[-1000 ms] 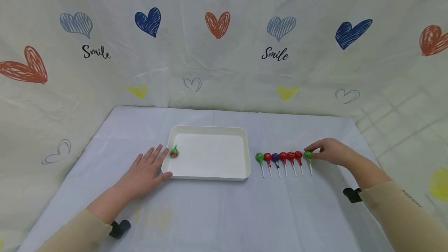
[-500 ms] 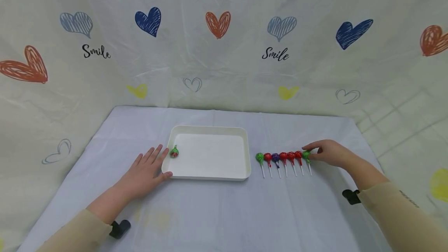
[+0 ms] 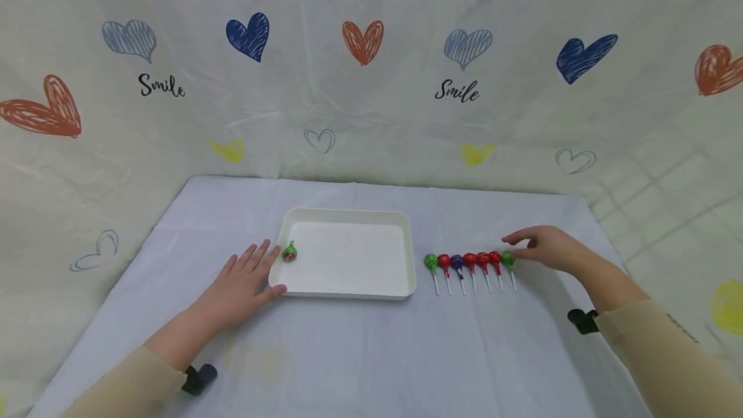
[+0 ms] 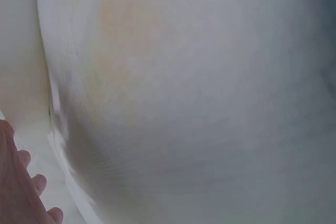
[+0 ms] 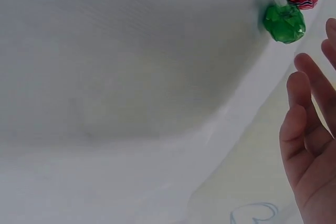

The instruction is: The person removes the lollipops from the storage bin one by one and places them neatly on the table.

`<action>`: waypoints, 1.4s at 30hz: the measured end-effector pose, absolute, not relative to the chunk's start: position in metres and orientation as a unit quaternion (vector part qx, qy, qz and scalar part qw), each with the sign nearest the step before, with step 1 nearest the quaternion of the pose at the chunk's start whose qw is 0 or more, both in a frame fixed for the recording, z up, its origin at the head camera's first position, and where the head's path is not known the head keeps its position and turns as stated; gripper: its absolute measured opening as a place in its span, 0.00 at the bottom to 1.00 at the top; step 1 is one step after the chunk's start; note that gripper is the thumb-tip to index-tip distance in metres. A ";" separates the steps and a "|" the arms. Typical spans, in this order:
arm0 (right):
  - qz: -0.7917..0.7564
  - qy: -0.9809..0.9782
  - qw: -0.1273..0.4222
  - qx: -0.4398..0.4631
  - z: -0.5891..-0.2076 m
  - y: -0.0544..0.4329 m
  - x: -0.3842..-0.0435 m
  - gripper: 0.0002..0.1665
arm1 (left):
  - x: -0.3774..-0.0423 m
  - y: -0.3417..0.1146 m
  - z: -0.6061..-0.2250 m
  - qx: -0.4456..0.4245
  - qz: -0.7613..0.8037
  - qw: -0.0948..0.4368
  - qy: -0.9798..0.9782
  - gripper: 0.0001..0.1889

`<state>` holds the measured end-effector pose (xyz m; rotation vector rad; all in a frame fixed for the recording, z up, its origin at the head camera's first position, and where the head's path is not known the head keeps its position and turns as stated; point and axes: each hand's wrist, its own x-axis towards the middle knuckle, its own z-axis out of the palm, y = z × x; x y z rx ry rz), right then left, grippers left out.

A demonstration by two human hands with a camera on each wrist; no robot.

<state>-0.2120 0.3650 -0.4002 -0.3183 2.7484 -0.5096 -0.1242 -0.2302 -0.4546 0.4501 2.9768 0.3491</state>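
My left hand (image 3: 240, 289) lies with straight, spread fingers on the left edge of a white rectangular tray (image 3: 348, 293). Inside the tray, near those fingertips, is a green and red wrapped lollipop (image 3: 289, 253). To the right of the tray runs a row of lollipops, sticks toward me: a green one (image 3: 430, 261), a red one (image 3: 444, 260), a purple one (image 3: 457, 262), several more reds (image 3: 483, 259) and a green one (image 3: 507, 259) at the right end. Just beside that last green lollipop (image 5: 284, 23), my right hand (image 3: 548, 249) has its fingers apart and grips nothing.
A white cloth covers the table (image 3: 360, 353). Behind it hangs a pale curtain (image 3: 395, 115) printed with hearts and "Smile". Dark wrist devices (image 3: 199, 379) sit under both beige sleeves (image 3: 662, 347).
The right-end green lollipop has shifted left against the red ones. My right hand has let go of it and lifted slightly, fingers parting. The left hand stays put.
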 end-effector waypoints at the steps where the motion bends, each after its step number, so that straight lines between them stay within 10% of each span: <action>1: -0.180 0.964 0.163 -0.112 -0.399 0.364 -0.212 0.25 | -0.124 -0.230 -0.455 0.149 0.115 0.055 0.981 0.46; 42: -0.222 0.916 0.188 -0.277 -0.370 0.188 -0.246 0.20 | -0.124 -0.229 -0.453 0.143 0.114 0.070 0.981 0.48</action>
